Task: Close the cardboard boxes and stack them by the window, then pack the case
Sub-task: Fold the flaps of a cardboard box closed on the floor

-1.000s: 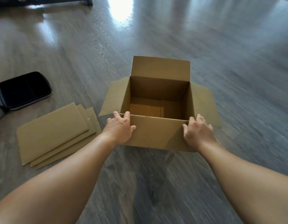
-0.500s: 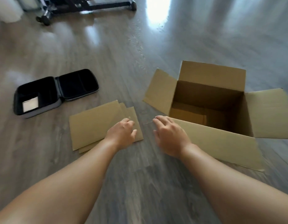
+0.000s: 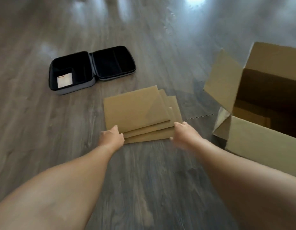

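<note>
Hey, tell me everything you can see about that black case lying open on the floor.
The black case lies fully open on the wood floor, beyond the cardboard sheets, both halves flat and joined by a middle hinge. The shell looks rigid, its grey outer side showing below the rim, with a dark lining. The left half holds a divider and a white card. Neither hand touches it.

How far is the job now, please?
Done: nothing visible. The cardboard box has its flaps open; the black case lies open. In hand: the left hand and right hand are at the near corners of the flat cardboard sheets. Left: closing, stacking, packing.
</note>
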Demonstrator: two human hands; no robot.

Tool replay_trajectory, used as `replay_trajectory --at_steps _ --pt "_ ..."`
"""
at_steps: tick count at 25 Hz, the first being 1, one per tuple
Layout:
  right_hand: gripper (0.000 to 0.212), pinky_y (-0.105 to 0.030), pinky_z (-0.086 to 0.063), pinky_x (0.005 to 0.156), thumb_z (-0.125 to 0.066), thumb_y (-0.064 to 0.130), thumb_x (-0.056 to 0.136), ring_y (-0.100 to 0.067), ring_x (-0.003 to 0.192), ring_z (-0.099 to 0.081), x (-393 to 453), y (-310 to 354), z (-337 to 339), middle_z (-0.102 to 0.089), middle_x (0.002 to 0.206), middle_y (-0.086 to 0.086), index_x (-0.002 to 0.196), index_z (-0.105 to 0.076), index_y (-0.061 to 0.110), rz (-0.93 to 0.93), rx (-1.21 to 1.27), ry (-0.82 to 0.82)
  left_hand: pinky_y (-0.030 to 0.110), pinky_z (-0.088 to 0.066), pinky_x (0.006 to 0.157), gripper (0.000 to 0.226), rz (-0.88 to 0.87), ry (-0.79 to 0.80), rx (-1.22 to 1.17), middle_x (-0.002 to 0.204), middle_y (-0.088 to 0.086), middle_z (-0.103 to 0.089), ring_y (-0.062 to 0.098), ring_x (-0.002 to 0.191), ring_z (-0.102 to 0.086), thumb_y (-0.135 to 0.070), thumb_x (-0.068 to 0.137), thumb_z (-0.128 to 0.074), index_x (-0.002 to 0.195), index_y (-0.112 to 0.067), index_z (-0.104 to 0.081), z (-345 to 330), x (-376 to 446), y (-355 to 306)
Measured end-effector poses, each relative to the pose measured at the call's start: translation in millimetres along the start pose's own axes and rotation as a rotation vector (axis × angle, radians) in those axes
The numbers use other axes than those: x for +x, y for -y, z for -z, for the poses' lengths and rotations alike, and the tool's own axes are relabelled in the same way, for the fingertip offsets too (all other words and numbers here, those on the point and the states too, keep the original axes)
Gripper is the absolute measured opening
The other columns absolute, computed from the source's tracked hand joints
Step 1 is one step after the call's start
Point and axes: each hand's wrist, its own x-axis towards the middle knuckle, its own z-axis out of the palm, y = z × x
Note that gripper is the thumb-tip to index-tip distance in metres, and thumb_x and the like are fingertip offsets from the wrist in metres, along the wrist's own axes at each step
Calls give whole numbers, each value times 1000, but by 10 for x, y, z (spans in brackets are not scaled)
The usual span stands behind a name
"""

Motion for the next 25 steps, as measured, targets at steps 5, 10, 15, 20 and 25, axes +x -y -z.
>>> replay_trajectory --at_steps 5,10,15,20,25 --pt "89 -50 -34 114 -69 41 84 -40 143 -29 373 232 -39 -20 160 -14 157 -18 33 -75 110 55 41 -29 117 55 -59 50 -156 153 12 -44 34 142 -35 -40 102 -45 154 -24 -36 23 254 48" --pt "44 -48 -46 101 -60 36 81 -37 124 -45 376 219 -104 -57 127 -10 120 -62 16 -173 234 -100 40 -31 117 56 -104 17 -116 151 16 -44 35 140 -36 -46 98 -54 147 -20 -49 -115 287 28" --pt "29 -44 -46 93 -52 33 90 -38 115 -45 224 72 -262 -55 118 -17 104 -59 9 -210 127 -271 33 -42 104 40 -161 -96 -156 130 10 -64 29 126 -54 -38 93 -65 123 -11 -70 -217 210 -36" --pt "32 -42 -40 88 -51 35 90 -39 112 -50 167 -84 -365 -59 116 -18 109 -56 9 -255 95 -278 31 -50 81 34 -151 -93 -145 100 11 -72 30 101 -65 -35 89 -69 98 -3 -73 -264 77 -120" --pt "20 -34 -41 73 -55 26 81 -38 100 -57 36 -220 -384 -64 96 -12 91 -60 10 -245 247 -290 25 -42 65 18 -11 -99 -306 83 7 -60 26 78 -56 -17 79 -74 85 -6 -62 -188 34 -241"
